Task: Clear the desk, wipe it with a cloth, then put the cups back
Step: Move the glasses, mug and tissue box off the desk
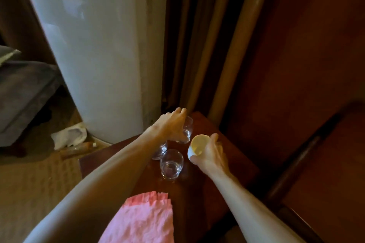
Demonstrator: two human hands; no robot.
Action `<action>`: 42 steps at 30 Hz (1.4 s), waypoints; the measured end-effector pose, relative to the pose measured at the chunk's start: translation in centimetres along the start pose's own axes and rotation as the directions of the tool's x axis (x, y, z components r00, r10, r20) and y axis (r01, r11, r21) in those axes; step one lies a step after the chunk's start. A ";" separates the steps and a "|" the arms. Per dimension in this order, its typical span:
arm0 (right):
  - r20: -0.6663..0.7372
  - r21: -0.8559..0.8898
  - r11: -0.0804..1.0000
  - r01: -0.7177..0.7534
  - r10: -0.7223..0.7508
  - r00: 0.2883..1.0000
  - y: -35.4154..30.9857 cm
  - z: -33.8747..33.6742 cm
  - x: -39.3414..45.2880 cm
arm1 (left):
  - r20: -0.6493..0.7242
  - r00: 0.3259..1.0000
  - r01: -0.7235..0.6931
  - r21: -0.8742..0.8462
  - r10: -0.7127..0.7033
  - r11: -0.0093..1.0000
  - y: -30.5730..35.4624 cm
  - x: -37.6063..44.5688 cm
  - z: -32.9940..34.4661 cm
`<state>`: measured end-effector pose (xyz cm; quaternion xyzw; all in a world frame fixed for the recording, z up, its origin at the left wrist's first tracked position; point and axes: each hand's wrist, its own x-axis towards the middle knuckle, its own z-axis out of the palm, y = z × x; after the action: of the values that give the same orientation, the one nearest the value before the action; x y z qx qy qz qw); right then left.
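Grips (210, 156) closed around cups (198, 145).

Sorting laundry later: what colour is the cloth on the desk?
Pink; the cloth lies at the desk's near edge, clearest in the head view.

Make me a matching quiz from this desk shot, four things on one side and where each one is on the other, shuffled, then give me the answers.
Things:
1. white cup with a pale yellow inside
2. clear glass tumbler at the far corner
3. clear glass tumbler standing alone
4. pink crinkled cloth

Places:
A. near edge of the dark wooden desk
B. free on the desk, between the two forearms
C. gripped and tilted in the right hand
D. under the left hand's fingers

Pairs: 1-C, 2-D, 3-B, 4-A
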<state>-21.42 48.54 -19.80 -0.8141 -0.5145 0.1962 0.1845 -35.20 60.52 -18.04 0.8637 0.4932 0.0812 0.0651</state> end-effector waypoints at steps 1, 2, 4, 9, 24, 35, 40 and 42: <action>0.001 -0.013 1.000 -0.006 0.006 1.000 0.4 0.5 0.2 | 0.034 0.999 -0.002 -0.005 0.002 1.000 -0.2 0.7 0.5; -0.003 -0.015 1.000 -0.006 0.006 1.000 0.8 1.0 0.3 | 0.066 0.998 -0.008 -0.006 0.008 1.000 -0.2 1.2 0.9; -0.016 -0.003 1.000 0.003 -0.003 1.000 1.2 1.7 0.6 | 0.114 0.993 -0.031 0.022 0.028 0.999 -0.3 1.7 1.6; 0.039 -0.037 0.999 0.013 -0.012 0.999 1.1 1.9 0.8 | 0.181 0.978 -0.116 0.071 0.102 0.991 -1.5 1.5 2.5; -0.069 -0.213 0.929 0.303 -0.323 0.944 -2.6 -11.3 -5.3 | -0.004 0.990 -0.143 -0.078 0.143 0.987 7.0 -2.7 -10.7; -0.246 -0.362 0.902 0.234 -0.335 0.910 15.4 -33.9 -17.5 | -0.220 0.866 -0.491 -0.202 0.449 0.847 33.8 -10.8 -16.5; -0.272 -0.386 0.922 0.040 -0.155 0.950 25.6 -40.4 -18.2 | -0.160 0.819 -0.573 -0.174 0.551 0.801 45.4 -8.2 -14.1; -0.273 -0.392 0.920 -0.022 -0.093 0.957 29.0 -42.7 -16.9 | -0.137 0.798 -0.603 -0.144 0.587 0.785 49.4 -5.9 -12.9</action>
<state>15.87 17.24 4.31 -0.8446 -0.5259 -0.0337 0.0946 0.77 30.85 3.63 0.9612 0.1887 0.1785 0.0931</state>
